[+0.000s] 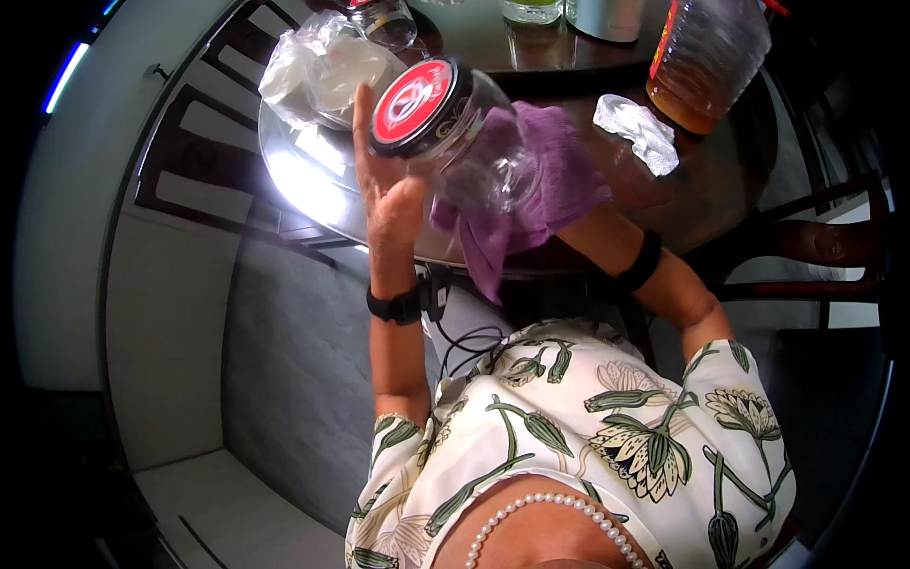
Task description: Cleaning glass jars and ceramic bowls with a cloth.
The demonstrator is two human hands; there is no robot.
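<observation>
A clear jar [487, 153] with a black-rimmed red lid [414, 101] is tilted above the table's near edge. My left hand [394, 203] grips it at the lid end, with the index finger stretched up beside the lid. A purple cloth [561, 167] lies against the far side and base of the jar. My right hand is hidden under this cloth, and only its wrist and forearm [604, 242] show. Part of the cloth hangs down below the jar. The lid bears writing and a round emblem.
On the round dark table [640, 206] are a clear plastic bag [320, 71] with pale contents, a crumpled white tissue [640, 131] and a large plastic bottle [711, 64] holding some amber liquid. Another jar [387, 25] stands behind the bag. Wooden chairs [206, 167] flank the table.
</observation>
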